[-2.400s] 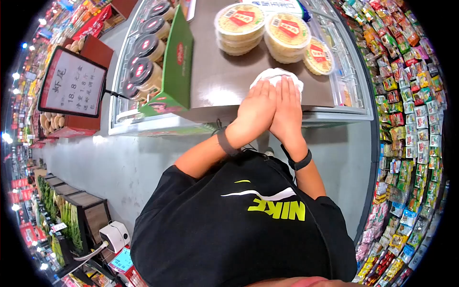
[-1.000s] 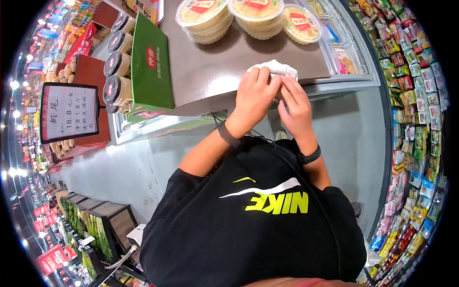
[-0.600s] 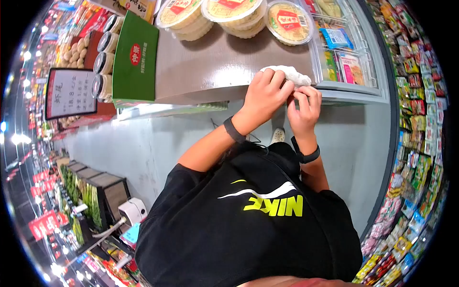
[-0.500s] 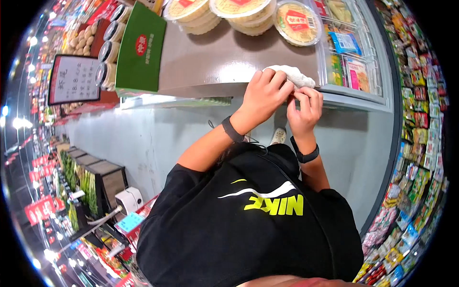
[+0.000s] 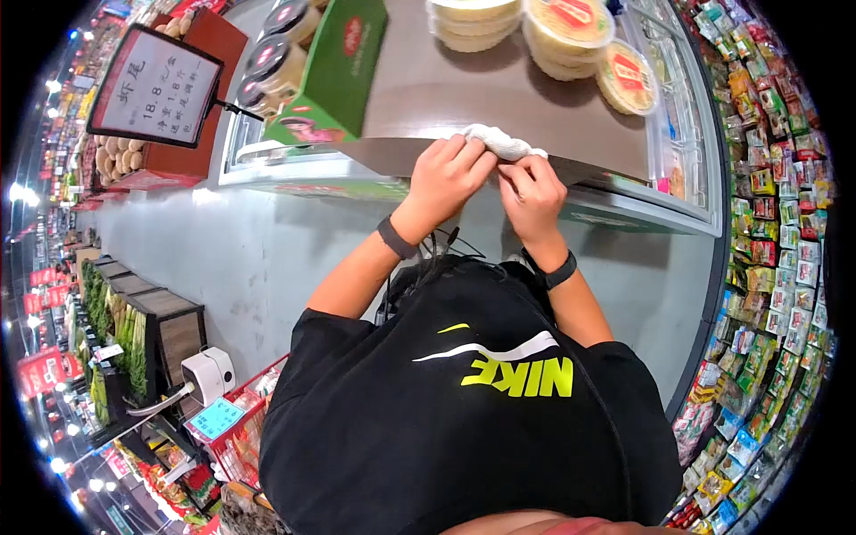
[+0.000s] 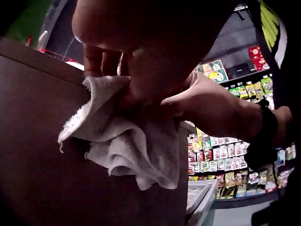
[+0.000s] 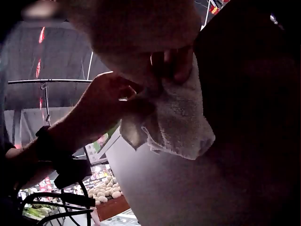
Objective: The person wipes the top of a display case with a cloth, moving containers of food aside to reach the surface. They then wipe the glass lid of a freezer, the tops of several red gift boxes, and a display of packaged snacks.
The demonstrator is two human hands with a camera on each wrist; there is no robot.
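Note:
A white cloth [image 5: 504,143], bunched up, is at the front edge of the brown countertop [image 5: 419,98]. My left hand [image 5: 450,181] pinches its left end with bent fingers, and my right hand [image 5: 533,198] pinches nearer the right end. In the left wrist view the cloth [image 6: 136,146] hangs in loose folds beneath the fingers, with the right hand [image 6: 211,96] close beside. Seen from the right wrist, a flap of the cloth [image 7: 181,117] drops below the fingers, while the left hand [image 7: 101,101] meets it from the left.
Stacked round tubs [image 5: 571,36] with a single tub [image 5: 627,78] beside them stand on the counter's far side. A green display box [image 5: 339,71] and lidded jars [image 5: 272,67] are at left, near a price sign [image 5: 156,85]. Freezer bins [image 5: 687,134] flank the right.
Both hands first lay flat, side by side on the cloth; now bent fingers pinch it. The cloth has been gathered into a narrower bunch at the counter edge. The head view has shifted.

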